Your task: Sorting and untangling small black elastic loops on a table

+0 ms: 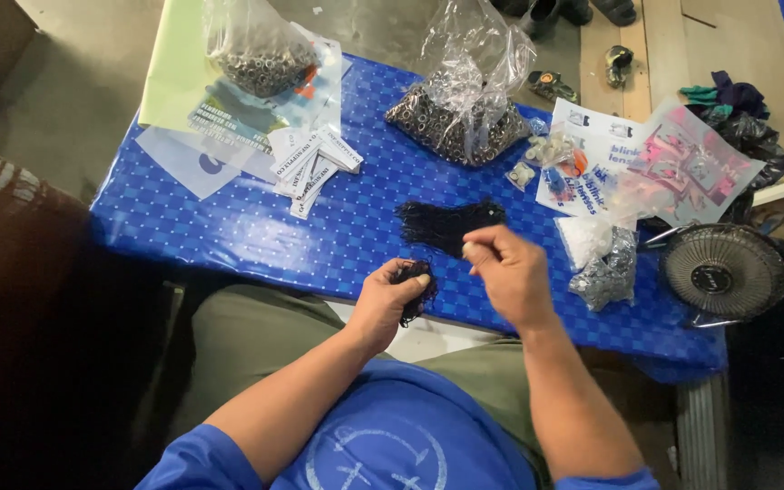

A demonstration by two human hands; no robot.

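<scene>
My left hand (387, 299) is closed around a small bundle of black strings (416, 283) at the near edge of the blue checkered table (229, 227). My right hand (508, 272) hovers just to its right, fingertips pinched together near a larger pile of black strings (442, 222) lying on the table. Whether the pinched fingers hold a string is too small to tell.
Two clear plastic bags of small metal rings stand at the back, one at the left (260, 54), one in the middle (460, 113). White labels (315, 163), printed packets (682, 163) and a small silvery bag (605, 272) lie around. A small fan (723, 272) sits at the right.
</scene>
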